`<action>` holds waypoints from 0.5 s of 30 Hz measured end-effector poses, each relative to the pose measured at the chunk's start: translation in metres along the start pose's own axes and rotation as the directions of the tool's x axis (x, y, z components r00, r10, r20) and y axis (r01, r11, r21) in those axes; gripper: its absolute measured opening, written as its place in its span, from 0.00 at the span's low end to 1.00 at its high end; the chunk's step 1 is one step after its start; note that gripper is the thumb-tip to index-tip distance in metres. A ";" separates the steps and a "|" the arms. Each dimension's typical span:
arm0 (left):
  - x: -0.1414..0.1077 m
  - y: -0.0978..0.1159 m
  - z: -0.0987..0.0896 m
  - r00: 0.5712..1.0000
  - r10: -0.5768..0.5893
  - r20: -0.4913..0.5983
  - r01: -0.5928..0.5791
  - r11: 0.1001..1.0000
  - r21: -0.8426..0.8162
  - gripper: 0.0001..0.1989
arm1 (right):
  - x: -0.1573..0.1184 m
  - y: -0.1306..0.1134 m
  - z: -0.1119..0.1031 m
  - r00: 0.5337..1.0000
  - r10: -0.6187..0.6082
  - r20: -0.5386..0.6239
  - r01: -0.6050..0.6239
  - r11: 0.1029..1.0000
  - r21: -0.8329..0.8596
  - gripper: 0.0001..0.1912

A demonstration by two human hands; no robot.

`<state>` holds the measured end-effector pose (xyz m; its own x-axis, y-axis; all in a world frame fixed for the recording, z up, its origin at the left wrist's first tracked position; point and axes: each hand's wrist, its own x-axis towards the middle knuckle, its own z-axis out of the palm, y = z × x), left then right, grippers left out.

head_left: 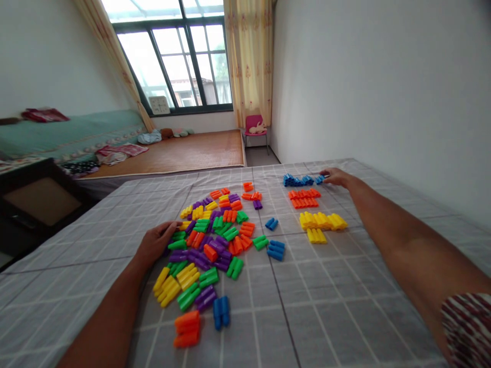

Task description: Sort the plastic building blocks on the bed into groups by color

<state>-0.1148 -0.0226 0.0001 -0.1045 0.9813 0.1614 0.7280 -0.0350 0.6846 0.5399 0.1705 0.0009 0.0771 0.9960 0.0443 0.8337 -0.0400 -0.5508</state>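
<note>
My right hand (334,177) reaches to the far right of the cloth, its fingers pinched on a blue piece (319,179) at the end of a blue row (297,180). Nearer to me lie orange pieces (304,198) and yellow pieces (322,221) in rows. My left hand (161,239) rests at the left edge of a mixed pile of purple, green, orange and yellow pieces (207,245); its fingertips touch a yellow piece (184,225). Loose blue pieces (275,250) lie between the pile and the rows.
A grey checked cloth (330,306) covers the surface. Beyond it are a bed (192,148), a pink chair (253,122) and a window. A dark cabinet (42,199) stands at the left, and a white wall rises on the right.
</note>
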 end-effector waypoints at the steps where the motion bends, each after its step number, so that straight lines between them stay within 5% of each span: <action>1: 0.000 -0.001 0.000 1.000 -0.001 0.000 0.001 1.000 -0.001 0.34 | -0.001 0.002 0.003 1.000 -0.009 0.011 0.009 1.000 0.008 0.28; 12: 0.000 0.001 0.000 1.000 -0.029 0.008 0.029 0.999 -0.027 0.35 | -0.005 -0.009 0.016 0.994 -0.067 0.085 0.074 0.994 -0.082 0.30; 15: -0.001 0.001 0.000 1.000 -0.017 0.004 0.018 1.000 -0.026 0.35 | -0.015 -0.023 0.009 0.999 -0.045 -0.006 0.043 0.987 -0.154 0.34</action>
<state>-0.1136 -0.0232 0.0005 -0.1149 0.9825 0.1469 0.7084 -0.0226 0.7054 0.5148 0.1568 0.0051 0.0428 0.9964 0.0737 0.9107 -0.0086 -0.4130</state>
